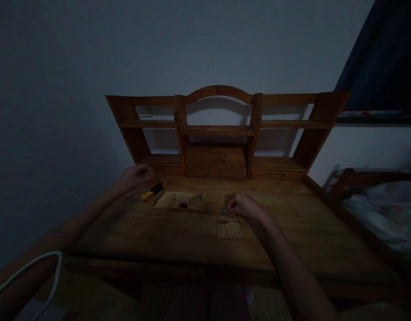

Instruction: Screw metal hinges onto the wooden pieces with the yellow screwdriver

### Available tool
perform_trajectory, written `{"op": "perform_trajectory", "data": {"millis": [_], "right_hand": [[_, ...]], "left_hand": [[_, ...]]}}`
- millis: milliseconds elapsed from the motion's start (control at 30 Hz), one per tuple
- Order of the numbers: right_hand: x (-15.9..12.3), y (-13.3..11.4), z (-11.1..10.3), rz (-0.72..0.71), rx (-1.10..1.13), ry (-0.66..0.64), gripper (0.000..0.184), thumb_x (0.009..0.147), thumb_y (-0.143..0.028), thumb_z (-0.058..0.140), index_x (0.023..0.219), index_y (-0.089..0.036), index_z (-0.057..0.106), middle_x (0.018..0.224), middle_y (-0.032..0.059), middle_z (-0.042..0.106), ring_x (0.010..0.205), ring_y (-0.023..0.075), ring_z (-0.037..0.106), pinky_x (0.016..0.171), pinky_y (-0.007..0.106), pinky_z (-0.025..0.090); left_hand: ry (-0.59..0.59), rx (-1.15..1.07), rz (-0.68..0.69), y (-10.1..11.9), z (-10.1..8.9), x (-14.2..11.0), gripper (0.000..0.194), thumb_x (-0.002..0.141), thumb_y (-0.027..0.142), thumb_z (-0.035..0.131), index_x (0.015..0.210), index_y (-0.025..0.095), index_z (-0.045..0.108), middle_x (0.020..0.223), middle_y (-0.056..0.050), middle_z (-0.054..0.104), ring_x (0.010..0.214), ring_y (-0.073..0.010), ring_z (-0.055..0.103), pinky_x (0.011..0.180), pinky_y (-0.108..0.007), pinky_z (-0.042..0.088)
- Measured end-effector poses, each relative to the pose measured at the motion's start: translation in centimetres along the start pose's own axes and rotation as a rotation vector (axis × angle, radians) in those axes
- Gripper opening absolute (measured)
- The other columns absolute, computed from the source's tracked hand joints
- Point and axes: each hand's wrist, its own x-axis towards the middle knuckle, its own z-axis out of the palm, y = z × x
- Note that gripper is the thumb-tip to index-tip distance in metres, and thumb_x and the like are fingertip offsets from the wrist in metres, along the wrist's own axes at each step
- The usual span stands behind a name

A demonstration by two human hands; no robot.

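My right hand (244, 205) is over the middle of the wooden desk, its fingers pinched on a small shiny metal piece (223, 209). The exact kind of that piece is too small to tell. Just in front of it lies a square pale patch (228, 228) on the desktop. Raised at the left is my left hand (137, 174), somewhat blurred, with its fingertips drawn together. A tiny bright speck shows at those fingertips, but I cannot make out what it is. Below and right of this hand, a yellow and black screwdriver (154, 191) rests on the desk.
Along the back of the wooden desk (178, 236) stands a wooden shelf unit (219, 130) against the wall. A long, stained pale patch (178, 200) marks the desktop. A white cable (56, 274) hangs at the lower left. Whitish bedding or plastic (386, 209) lies at the right.
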Motion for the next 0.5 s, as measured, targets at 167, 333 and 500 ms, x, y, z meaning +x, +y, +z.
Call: {"op": "perform_trajectory", "data": {"millis": [167, 333, 500], "right_hand": [[-0.3, 0.3, -0.2, 0.012, 0.051, -0.003, 0.011, 0.075, -0.014, 0.069, 0.076, -0.018, 0.079, 0.083, 0.0021, 0.074, 0.077, 0.0141, 0.065, 0.066, 0.022, 0.039], [-0.3, 0.5, -0.2, 0.016, 0.055, -0.009, 0.012, 0.075, -0.013, 0.071, 0.079, -0.021, 0.08, 0.085, 0.0002, 0.076, 0.076, 0.0126, 0.067, 0.066, 0.021, 0.04], [-0.4, 0.7, 0.1, 0.068, 0.051, 0.009, 0.01, 0.076, -0.019, 0.073, 0.082, -0.022, 0.08, 0.081, 0.0006, 0.076, 0.072, 0.0136, 0.067, 0.061, 0.022, 0.038]], "left_hand": [[-0.159, -0.459, 0.117, 10.2, 9.9, 1.4, 0.037, 0.076, 0.038, 0.072, 0.104, 0.017, 0.06, 0.095, -0.004, 0.066, 0.089, -0.0151, 0.064, 0.078, -0.026, 0.052], [-0.358, -0.63, 0.158, 15.0, 20.5, -0.2, 0.024, 0.08, 0.034, 0.067, 0.095, 0.017, 0.059, 0.088, -0.003, 0.064, 0.082, -0.0124, 0.064, 0.077, -0.026, 0.054], [-0.419, -0.614, 0.244, 13.0, 23.8, -1.0, 0.027, 0.081, 0.033, 0.068, 0.102, 0.018, 0.06, 0.094, -0.004, 0.065, 0.084, -0.0129, 0.063, 0.079, -0.027, 0.053]]}}
